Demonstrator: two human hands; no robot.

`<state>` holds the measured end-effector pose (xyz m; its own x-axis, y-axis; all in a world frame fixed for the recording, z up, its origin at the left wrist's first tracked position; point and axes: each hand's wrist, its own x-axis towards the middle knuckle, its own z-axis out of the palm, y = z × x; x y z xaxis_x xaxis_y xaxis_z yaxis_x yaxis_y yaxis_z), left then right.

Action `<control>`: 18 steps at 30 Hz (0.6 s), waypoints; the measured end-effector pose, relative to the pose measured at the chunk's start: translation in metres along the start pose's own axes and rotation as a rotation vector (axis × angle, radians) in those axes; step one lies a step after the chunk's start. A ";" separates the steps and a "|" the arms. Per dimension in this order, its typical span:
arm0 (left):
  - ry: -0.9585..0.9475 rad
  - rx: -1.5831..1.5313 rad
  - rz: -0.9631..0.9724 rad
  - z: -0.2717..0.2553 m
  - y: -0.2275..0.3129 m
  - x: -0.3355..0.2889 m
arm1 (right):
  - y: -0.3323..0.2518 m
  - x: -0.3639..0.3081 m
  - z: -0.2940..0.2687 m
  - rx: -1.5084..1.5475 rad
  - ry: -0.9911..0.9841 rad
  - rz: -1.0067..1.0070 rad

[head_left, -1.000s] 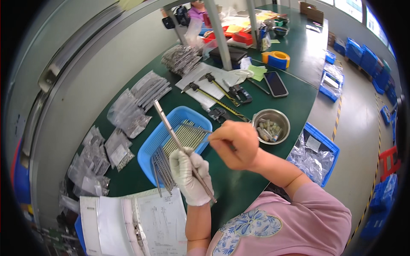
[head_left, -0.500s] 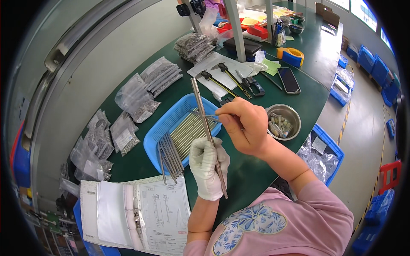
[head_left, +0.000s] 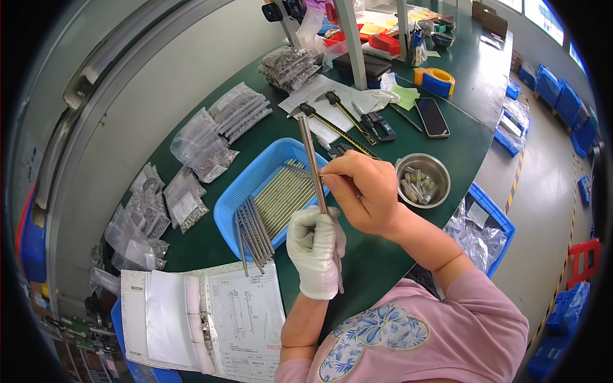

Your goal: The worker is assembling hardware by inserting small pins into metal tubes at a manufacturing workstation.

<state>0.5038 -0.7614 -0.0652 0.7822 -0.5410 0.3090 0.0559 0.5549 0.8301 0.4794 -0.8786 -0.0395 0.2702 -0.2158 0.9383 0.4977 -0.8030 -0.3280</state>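
My left hand (head_left: 313, 252), in a white glove, is closed around a long shiny metal rod (head_left: 310, 153). The rod stands tilted, its upper end leaning away from me. My bare right hand (head_left: 369, 193) pinches a thin metal pin (head_left: 324, 175) against the rod's side above the glove. The fingers hide most of the pin, so I cannot tell whether its tip is inside the rod. Behind the hands sits a blue plastic basket (head_left: 225, 223) with a row of pale rods (head_left: 281, 203) and several darker grey rods (head_left: 253, 233) jutting over its near edge.
A steel bowl (head_left: 445, 186) of small tubes stands right of my right hand. Beyond lie calipers (head_left: 341, 131), a micrometer (head_left: 381, 126), a phone (head_left: 432, 117) and a tape dispenser (head_left: 435, 83). Bagged parts (head_left: 201, 147) line the left; an open binder (head_left: 246, 319) lies near left.
The rod has swung slightly right at its upper end and turned a little in my gloved hand. The pin shows less now, with my right fingertips closer to the rod.
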 end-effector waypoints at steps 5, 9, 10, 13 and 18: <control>0.014 0.011 0.007 -0.003 0.003 -0.002 | -0.009 0.003 -0.011 -0.007 0.096 0.017; -0.041 -0.017 -0.032 -0.003 0.004 -0.002 | -0.005 0.013 -0.016 -0.008 0.157 0.099; -0.060 0.001 -0.025 -0.002 0.004 -0.004 | -0.004 0.015 -0.015 -0.011 0.163 0.087; -0.079 0.013 -0.020 0.000 0.003 -0.005 | 0.000 0.018 -0.014 -0.018 0.178 0.062; -0.096 0.017 -0.025 -0.004 0.002 -0.004 | 0.000 0.016 -0.014 -0.070 0.164 0.025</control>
<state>0.5028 -0.7555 -0.0667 0.7176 -0.6130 0.3304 0.0631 0.5298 0.8458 0.4722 -0.8898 -0.0229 0.1405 -0.3192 0.9372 0.4322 -0.8319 -0.3481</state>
